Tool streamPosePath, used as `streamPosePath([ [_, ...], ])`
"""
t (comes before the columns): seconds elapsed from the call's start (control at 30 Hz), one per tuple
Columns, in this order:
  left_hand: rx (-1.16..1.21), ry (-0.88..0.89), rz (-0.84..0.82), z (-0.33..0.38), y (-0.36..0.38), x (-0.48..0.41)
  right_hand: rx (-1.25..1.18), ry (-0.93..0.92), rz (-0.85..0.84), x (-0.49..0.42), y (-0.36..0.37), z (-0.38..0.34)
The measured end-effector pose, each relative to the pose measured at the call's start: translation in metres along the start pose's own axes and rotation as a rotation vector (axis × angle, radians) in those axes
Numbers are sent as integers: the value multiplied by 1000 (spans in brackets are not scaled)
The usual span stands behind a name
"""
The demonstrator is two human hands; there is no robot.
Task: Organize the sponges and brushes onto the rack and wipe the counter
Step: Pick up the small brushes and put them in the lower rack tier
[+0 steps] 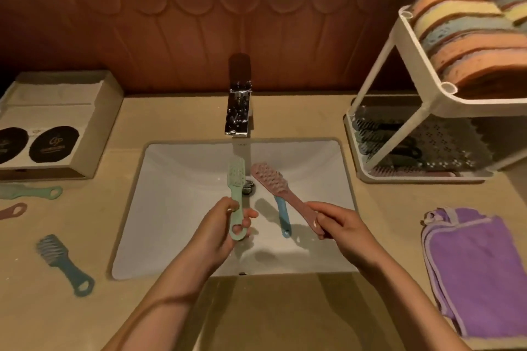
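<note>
Hovering above the sink (171, 222), left grip (219, 228) clasping green brush (236, 179), right grip (339, 225) pinching pink brush (271, 181)

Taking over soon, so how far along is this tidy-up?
Done: sponges fill the rack's top tier, and some brushes lie on its lower tier. In hand: the left hand holds a green brush, the right hand a pink brush, over the sink. Left: a blue brush in the sink, three brushes on the counter, and wiping; the purple cloth lies untouched.
</note>
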State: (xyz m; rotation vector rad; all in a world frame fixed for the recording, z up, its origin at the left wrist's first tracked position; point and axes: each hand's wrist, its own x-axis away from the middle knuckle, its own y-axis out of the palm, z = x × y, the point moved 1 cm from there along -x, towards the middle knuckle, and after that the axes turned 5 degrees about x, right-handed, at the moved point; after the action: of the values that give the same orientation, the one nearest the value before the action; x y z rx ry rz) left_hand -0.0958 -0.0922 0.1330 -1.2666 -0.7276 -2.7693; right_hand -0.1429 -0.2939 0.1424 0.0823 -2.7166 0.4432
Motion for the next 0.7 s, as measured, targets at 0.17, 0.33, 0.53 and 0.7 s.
streamPosePath([
  [0.17,-92,4,-87,-17,41,-2,79,-14,1,8,-35,15],
  [0.33,-144,94,-102,-25,67,-1,76,-10,70,10,-66,29],
  [0.53,-302,205,-37,-49,89,-10,493,-18,158,11,-91,41],
  [0.7,-289,237,-37,-76,117,-17,1042,-168,376,15,-96,20],
])
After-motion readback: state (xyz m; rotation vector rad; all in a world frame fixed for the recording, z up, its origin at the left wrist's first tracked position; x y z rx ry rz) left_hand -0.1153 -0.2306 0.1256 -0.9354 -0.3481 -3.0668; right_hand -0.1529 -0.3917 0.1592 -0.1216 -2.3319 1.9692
